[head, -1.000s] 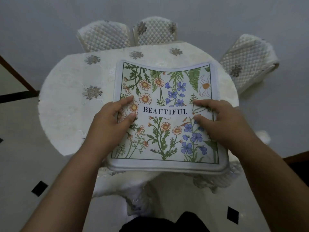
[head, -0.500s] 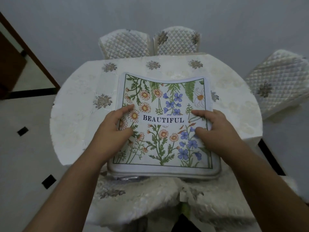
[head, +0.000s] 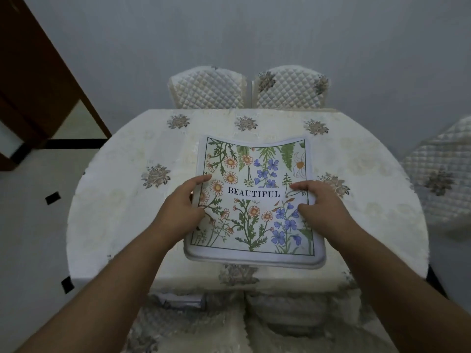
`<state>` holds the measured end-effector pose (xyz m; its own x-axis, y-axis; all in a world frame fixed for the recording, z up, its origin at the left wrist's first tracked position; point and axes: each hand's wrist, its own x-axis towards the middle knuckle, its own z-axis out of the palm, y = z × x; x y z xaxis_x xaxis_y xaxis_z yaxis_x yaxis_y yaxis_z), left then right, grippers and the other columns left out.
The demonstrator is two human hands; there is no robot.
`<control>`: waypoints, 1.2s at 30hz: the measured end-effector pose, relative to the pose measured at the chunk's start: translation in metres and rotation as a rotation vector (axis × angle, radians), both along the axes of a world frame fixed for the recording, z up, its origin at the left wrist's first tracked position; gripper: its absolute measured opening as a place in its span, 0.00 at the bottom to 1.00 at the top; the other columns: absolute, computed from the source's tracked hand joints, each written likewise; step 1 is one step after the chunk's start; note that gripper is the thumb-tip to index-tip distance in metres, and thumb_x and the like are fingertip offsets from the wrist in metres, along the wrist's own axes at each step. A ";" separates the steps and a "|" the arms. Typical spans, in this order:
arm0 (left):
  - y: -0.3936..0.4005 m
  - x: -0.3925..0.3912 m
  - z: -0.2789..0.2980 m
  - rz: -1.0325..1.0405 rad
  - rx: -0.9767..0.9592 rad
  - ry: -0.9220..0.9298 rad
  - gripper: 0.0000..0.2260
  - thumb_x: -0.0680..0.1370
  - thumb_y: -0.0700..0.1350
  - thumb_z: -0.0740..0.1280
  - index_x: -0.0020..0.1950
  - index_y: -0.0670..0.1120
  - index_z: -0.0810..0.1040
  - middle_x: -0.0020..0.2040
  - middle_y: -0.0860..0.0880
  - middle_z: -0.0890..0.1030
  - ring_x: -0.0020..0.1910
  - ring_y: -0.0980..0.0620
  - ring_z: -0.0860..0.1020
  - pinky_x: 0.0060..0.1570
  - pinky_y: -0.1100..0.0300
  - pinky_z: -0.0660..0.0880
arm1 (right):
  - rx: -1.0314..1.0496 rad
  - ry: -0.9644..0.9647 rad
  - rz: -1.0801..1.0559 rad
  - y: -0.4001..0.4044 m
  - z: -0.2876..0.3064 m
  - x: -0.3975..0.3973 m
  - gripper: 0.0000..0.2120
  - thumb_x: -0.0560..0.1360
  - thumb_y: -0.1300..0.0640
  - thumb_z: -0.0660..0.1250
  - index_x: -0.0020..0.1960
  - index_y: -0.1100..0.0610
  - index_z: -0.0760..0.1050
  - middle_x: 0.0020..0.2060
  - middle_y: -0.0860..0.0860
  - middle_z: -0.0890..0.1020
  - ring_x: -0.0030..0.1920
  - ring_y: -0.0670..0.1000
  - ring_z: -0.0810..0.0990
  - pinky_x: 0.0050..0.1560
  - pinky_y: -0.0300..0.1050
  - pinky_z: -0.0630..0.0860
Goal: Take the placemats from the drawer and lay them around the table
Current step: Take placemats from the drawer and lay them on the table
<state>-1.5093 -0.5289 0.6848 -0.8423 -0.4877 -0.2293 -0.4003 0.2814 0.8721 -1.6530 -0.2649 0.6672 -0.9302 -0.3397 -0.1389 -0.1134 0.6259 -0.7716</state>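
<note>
A floral placemat (head: 257, 174) printed with the word BEAUTIFUL lies face up over the near middle of the table (head: 122, 200), which wears a white cloth with grey flower motifs. The thick near edge suggests a stack, though I cannot tell how many mats. Its far edge curls upward. My left hand (head: 182, 208) grips the left edge, with a finger and thumb on top. On the opposite edge my right hand (head: 322, 206) grips the same way. Whether the mat rests fully on the cloth is unclear.
Two chairs (head: 207, 91) with quilted white covers stand side by side at the far side. Another quilted chair (head: 438, 179) is at the right. Chair backs (head: 204, 324) sit just below the table's near edge. A dark wooden door frame (head: 51, 72) is at the left.
The placemat has moved forward, from overhanging the near edge to lying fully over the tabletop. Both hands slid outward from the printed middle to the side edges.
</note>
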 end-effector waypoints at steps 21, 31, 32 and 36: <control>-0.036 -0.166 -0.119 0.099 0.198 -0.038 0.29 0.74 0.27 0.61 0.68 0.53 0.79 0.56 0.48 0.82 0.48 0.49 0.84 0.41 0.57 0.83 | -0.144 -0.215 -0.225 -0.047 -0.098 -0.160 0.31 0.70 0.73 0.57 0.61 0.45 0.80 0.55 0.53 0.82 0.46 0.61 0.85 0.44 0.61 0.84; -0.041 -0.190 -0.193 0.094 0.195 -0.066 0.30 0.75 0.28 0.62 0.69 0.56 0.77 0.59 0.50 0.82 0.51 0.51 0.84 0.50 0.47 0.84 | -0.139 -0.230 -0.192 -0.043 -0.177 -0.179 0.35 0.70 0.74 0.53 0.55 0.38 0.81 0.68 0.53 0.75 0.56 0.57 0.82 0.49 0.57 0.84; -0.041 -0.189 -0.200 0.082 0.178 -0.074 0.29 0.75 0.28 0.62 0.68 0.57 0.78 0.59 0.49 0.82 0.51 0.50 0.84 0.51 0.47 0.83 | -0.146 -0.226 -0.188 -0.043 -0.184 -0.180 0.35 0.70 0.74 0.53 0.56 0.39 0.81 0.68 0.53 0.74 0.58 0.57 0.81 0.54 0.58 0.83; -0.046 -0.182 -0.227 0.053 0.031 -0.099 0.28 0.75 0.32 0.63 0.70 0.57 0.78 0.67 0.48 0.80 0.61 0.47 0.81 0.62 0.47 0.79 | -0.081 -0.195 -0.209 -0.043 -0.215 -0.185 0.32 0.73 0.72 0.53 0.64 0.44 0.80 0.75 0.52 0.66 0.71 0.60 0.71 0.66 0.61 0.75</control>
<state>-1.6914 -0.5747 0.4577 -0.7879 -0.5225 -0.3259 -0.4989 0.2312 0.8353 -1.8383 -0.3077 0.4518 -0.9397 -0.1605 -0.3019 0.1666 0.5560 -0.8143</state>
